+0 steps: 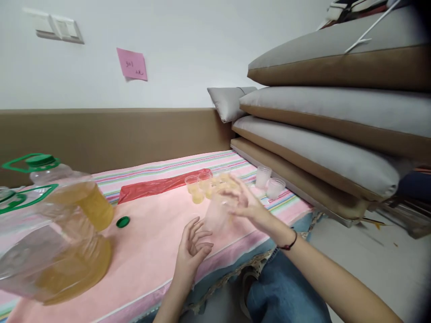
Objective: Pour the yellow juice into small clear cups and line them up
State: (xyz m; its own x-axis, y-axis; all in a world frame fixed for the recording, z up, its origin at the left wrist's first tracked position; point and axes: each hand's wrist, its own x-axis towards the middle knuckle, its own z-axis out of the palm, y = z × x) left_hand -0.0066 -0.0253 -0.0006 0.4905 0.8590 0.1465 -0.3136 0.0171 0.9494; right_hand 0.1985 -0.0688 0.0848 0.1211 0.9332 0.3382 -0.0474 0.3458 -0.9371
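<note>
My right hand (pixel 240 199) is wrapped round a clear plastic cup (pixel 215 215), blurred by motion; whether it is one cup or a stack I cannot tell. To its left, my left hand (pixel 193 244) is open, fingers curved and apart, with nothing in it. Just beyond both hands, several clear cups (pixel 197 196) with yellow liquid stand close together, partly hidden by my right hand. A clear cup (pixel 262 177) stands further right, and another cup (pixel 276 188) beside it looks tilted.
Two large plastic jugs of yellow liquid, a near jug (pixel 74 264) and a far jug (pixel 90 202), are at the left. A green cap (pixel 123 221) lies on the pink cloth (pixel 151 251). Behind is a red plastic bag (pixel 161 186). Stacked cushions (pixel 319 107) rise at the right.
</note>
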